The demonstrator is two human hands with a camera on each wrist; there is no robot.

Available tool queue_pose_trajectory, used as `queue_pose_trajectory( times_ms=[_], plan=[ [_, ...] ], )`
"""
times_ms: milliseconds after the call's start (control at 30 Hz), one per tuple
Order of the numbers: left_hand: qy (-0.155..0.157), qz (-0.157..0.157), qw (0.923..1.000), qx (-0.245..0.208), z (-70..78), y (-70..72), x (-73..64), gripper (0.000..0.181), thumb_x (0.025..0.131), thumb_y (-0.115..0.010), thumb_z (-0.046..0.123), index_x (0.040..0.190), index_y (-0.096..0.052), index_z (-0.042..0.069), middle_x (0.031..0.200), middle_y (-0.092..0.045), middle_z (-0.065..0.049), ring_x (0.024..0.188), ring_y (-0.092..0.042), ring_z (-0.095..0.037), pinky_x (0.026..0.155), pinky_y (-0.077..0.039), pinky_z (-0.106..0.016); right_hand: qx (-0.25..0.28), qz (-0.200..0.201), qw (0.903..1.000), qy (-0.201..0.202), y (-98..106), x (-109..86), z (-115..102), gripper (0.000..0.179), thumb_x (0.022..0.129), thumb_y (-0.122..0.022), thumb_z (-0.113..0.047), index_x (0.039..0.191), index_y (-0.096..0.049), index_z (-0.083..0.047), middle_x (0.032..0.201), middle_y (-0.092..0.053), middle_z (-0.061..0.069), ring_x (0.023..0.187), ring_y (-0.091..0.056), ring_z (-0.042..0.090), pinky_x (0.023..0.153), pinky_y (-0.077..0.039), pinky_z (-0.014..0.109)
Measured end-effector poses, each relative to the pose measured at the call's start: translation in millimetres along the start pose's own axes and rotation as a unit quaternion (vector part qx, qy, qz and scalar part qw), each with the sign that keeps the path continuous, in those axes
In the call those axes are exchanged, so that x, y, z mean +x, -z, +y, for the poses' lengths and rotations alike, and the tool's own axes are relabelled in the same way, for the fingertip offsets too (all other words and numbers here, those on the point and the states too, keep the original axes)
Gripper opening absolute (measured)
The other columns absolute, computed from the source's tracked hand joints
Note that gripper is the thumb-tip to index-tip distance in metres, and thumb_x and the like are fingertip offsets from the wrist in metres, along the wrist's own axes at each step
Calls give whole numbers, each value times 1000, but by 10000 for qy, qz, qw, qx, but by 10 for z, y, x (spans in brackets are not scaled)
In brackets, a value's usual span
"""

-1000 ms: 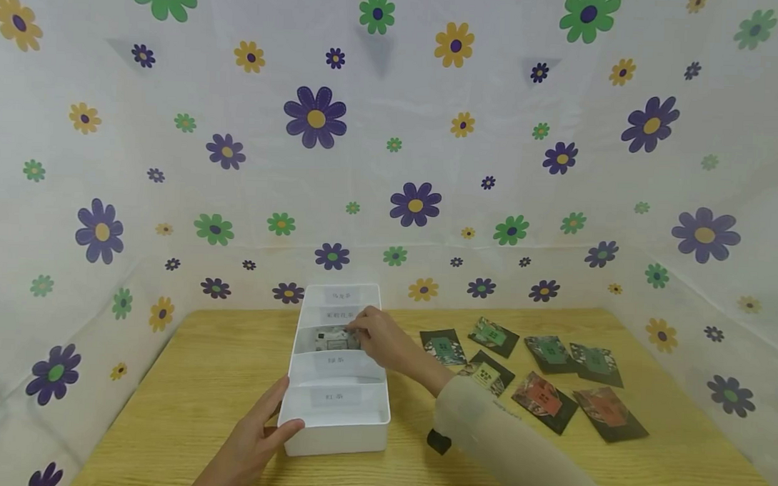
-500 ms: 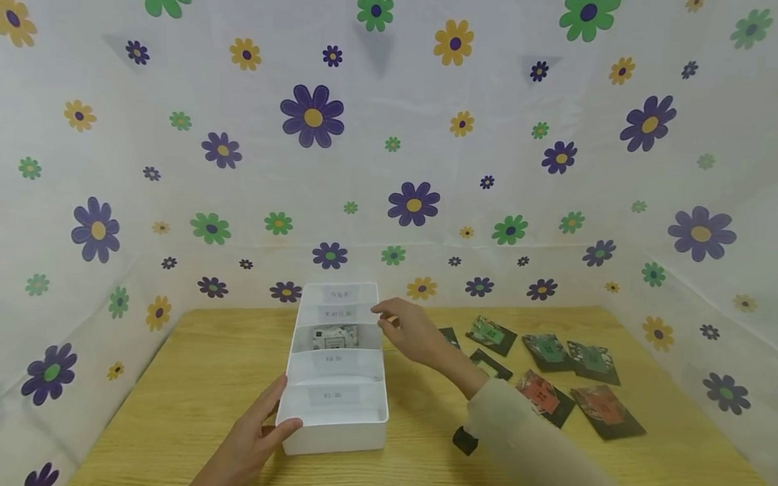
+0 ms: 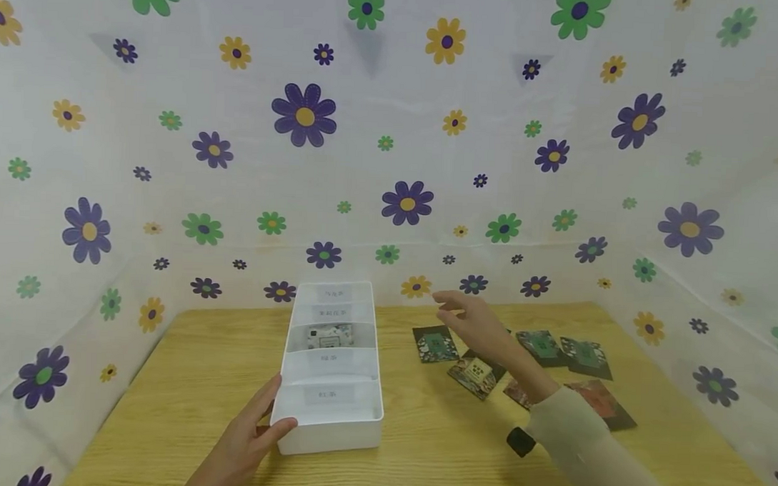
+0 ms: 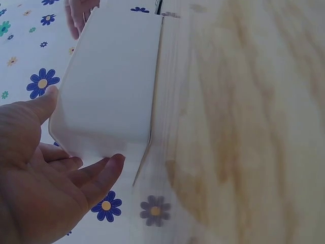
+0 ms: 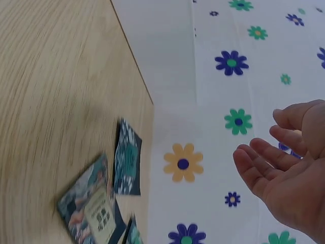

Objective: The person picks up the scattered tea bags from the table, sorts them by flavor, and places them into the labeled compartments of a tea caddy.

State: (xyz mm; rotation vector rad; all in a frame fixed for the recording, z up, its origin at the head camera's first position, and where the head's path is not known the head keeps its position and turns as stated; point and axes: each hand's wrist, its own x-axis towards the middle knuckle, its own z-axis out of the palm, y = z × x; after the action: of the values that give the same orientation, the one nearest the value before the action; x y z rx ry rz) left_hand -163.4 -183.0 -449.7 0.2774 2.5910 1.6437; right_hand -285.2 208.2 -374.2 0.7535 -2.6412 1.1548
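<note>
A long white box (image 3: pixel 331 439) with labelled compartments stands left of centre on the table. My left hand (image 3: pixel 243 438) holds its near left corner, thumb at the front rim and fingers along the side; the left wrist view shows these fingers against the white box wall (image 4: pixel 109 76). One pale patterned tea sachet (image 3: pixel 330 336) lies in the middle compartment. My right hand (image 3: pixel 479 328) is raised over the loose sachets, holding nothing, fingers loosely bent. Nearest it are a green-labelled sachet (image 3: pixel 435 344) and a yellow-labelled one (image 3: pixel 476 375). The right hand and forearm partly cover others.
Further right lie two overlapping green-labelled sachets (image 3: pixel 586 357) and a red-labelled one (image 3: pixel 605 404). The wooden table (image 3: pixel 211 365) meets a white flowered cloth (image 3: pixel 340 177) at the back and sides. A black wrist device (image 3: pixel 521 442) hangs under the right sleeve.
My right hand has drawn out of the box's middle compartment, leaving the pale sachet there, and moved right over the loose sachets. The left hand still holds the box corner.
</note>
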Motion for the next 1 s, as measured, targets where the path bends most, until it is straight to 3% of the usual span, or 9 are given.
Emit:
queue_pose_trajectory(
  times_ms=[167, 433, 867, 1000],
  plan=[
    [-30, 1, 10000, 72, -6, 12, 10, 80, 102, -67, 29, 164, -23, 5, 168, -22, -20, 144, -39, -42, 96, -57, -39, -39, 74, 9999, -63, 169, -125, 132, 39, 107, -58, -12, 142, -56, 5, 137, -61, 25, 116, -65, 40, 95, -56, 54],
    [-177, -21, 9998, 6, -11, 9, 15, 78, 103, -67, 29, 164, -24, 7, 168, -24, -19, 142, -42, -40, 95, -56, -35, -203, 34, 9986, -489, 280, -334, 256, 41, 108, -57, -17, 144, -55, 4, 139, -60, 25, 121, -61, 43, 96, -54, 56],
    [-173, -32, 9998, 33, -11, 4, -1, 78, 103, -66, 26, 164, -23, 5, 167, -24, -21, 141, -43, -40, 95, -57, -38, -445, -187, 9974, -539, 184, -614, 617, 41, 106, -61, -14, 138, -58, 10, 135, -61, 31, 111, -65, 43, 88, -56, 57],
    [-142, -58, 9999, 8, -21, -2, -4, 78, 103, -66, 26, 164, -23, 4, 168, -23, -21, 142, -42, -40, 95, -57, -38, -514, -443, 9943, -824, 128, -681, 696, 42, 105, -63, -15, 140, -58, 7, 136, -61, 30, 117, -62, 48, 88, -57, 56]
  ],
)
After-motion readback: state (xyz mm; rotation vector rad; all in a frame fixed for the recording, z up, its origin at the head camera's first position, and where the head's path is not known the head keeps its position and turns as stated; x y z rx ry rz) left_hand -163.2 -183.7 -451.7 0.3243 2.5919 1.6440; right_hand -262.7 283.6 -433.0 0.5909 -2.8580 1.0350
